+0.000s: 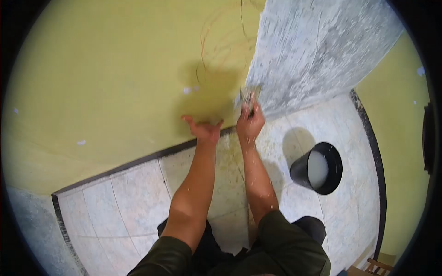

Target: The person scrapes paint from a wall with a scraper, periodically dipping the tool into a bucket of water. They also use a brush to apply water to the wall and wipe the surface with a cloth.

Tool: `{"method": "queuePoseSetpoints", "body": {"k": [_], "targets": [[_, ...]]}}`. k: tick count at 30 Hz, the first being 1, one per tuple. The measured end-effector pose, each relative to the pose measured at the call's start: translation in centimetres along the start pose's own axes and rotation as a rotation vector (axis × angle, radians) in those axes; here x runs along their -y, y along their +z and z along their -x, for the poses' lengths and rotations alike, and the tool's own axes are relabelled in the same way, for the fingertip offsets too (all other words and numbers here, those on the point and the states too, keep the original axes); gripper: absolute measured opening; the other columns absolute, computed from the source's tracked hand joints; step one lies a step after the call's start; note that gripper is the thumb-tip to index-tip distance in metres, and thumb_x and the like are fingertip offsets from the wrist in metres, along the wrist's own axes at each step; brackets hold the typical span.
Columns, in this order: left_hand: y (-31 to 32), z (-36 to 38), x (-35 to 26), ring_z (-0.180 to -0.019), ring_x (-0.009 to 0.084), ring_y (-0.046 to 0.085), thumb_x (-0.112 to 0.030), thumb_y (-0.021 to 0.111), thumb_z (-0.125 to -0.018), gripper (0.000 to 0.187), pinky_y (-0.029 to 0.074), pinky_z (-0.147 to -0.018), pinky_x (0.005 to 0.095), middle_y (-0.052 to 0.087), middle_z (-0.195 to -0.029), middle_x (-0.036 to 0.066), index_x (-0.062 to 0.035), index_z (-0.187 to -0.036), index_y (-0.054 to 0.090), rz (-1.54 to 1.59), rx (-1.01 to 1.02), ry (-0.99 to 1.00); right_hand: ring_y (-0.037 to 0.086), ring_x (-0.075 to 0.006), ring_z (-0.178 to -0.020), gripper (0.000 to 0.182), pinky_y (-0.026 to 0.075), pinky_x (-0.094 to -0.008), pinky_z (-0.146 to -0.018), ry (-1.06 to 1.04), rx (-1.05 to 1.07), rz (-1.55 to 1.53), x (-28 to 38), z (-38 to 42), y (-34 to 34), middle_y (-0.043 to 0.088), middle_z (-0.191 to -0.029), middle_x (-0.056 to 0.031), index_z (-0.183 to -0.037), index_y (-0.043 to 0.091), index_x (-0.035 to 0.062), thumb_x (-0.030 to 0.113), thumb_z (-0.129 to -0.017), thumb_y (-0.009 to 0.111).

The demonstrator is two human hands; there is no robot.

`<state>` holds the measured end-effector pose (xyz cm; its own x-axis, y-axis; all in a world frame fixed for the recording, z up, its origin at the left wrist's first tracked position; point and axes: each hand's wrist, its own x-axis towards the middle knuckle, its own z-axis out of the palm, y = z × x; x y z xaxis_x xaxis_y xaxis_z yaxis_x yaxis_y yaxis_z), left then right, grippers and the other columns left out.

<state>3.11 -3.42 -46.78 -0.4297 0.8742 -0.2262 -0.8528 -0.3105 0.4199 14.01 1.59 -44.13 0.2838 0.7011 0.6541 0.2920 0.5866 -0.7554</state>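
Note:
My right hand (251, 122) is closed around a paint scraper (251, 94), a little blurred, with its blade at the border between the yellow wall (115, 83) and the rough bare grey strip (313, 50). Pale flecks cling to my right wrist and forearm. To the left, my left hand (206, 131) reaches low on the wall, just above the dark baseboard (177, 148), its thumb and fingers spread and holding nothing. Both hands cast a shadow on the yellow paint. Scribbled lines (202, 39) mark the wall above them.
A black bucket (299, 171) of cloudy whitish liquid stands on the tiled floor (133, 198) to the right of my forearm. Yellowish flakes (232, 158) litter the tiles between my arms. A wooden piece of furniture (378, 267) shows at the lower right.

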Motion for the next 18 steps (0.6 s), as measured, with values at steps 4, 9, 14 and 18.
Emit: {"method": "queuePoseSetpoints", "body": {"k": [4, 9, 14, 18], "targets": [[-1.8, -1.2, 0.6, -0.152, 0.0317, 0.01, -0.098, 0.045, -0.064, 0.114, 0.006, -0.113, 0.0715, 0.012, -0.167, 0.0, -0.0349, -0.157, 0.023, 0.073, -0.024, -0.066, 0.071, -0.0359, -0.093, 0.032, 0.055, -0.038, -0.077, 0.202, 0.075, 0.037, -0.5, 2.3, -2.0, 0.07, -0.108, -0.0237, -0.124, 0.065, -0.0034, 0.011, -0.095, 0.064], [-1.0, -0.4, 0.0, -0.153, 0.0328, 0.005, -0.098, 0.042, -0.065, 0.118, 0.004, -0.113, 0.0725, 0.006, -0.168, 0.003, -0.0308, -0.159, 0.018, -0.018, 0.065, -0.028, 0.07, -0.0391, -0.093, 0.033, 0.055, -0.0402, -0.079, 0.131, 0.04, 0.046, -1.9, 3.1, -1.7, 0.07, -0.105, -0.0248, -0.124, 0.065, -0.0017, 0.009, -0.093, 0.066], [-0.8, -0.2, 0.4, -0.153, 0.033, 0.004, -0.097, 0.044, -0.067, 0.117, 0.004, -0.114, 0.0724, 0.005, -0.168, 0.004, -0.0301, -0.159, 0.017, 0.056, -0.088, -0.024, 0.069, -0.0398, -0.087, 0.033, 0.054, -0.0391, -0.075, 0.226, 0.06, 0.022, -1.3, 3.3, -1.9, 0.069, -0.101, -0.0239, -0.125, 0.065, -0.0009, 0.01, -0.094, 0.064], [-0.4, -0.2, 0.2, -0.153, 0.0326, 0.002, -0.096, 0.047, -0.066, 0.119, 0.002, -0.114, 0.0732, 0.003, -0.168, 0.006, -0.0288, -0.159, 0.015, 0.0, 0.113, 0.016, 0.069, -0.0382, -0.088, 0.032, 0.054, -0.0383, -0.074, 0.108, 0.031, 0.063, -1.7, 1.7, -0.6, 0.07, -0.101, -0.0235, -0.125, 0.065, -0.0009, 0.008, -0.094, 0.063]]}}
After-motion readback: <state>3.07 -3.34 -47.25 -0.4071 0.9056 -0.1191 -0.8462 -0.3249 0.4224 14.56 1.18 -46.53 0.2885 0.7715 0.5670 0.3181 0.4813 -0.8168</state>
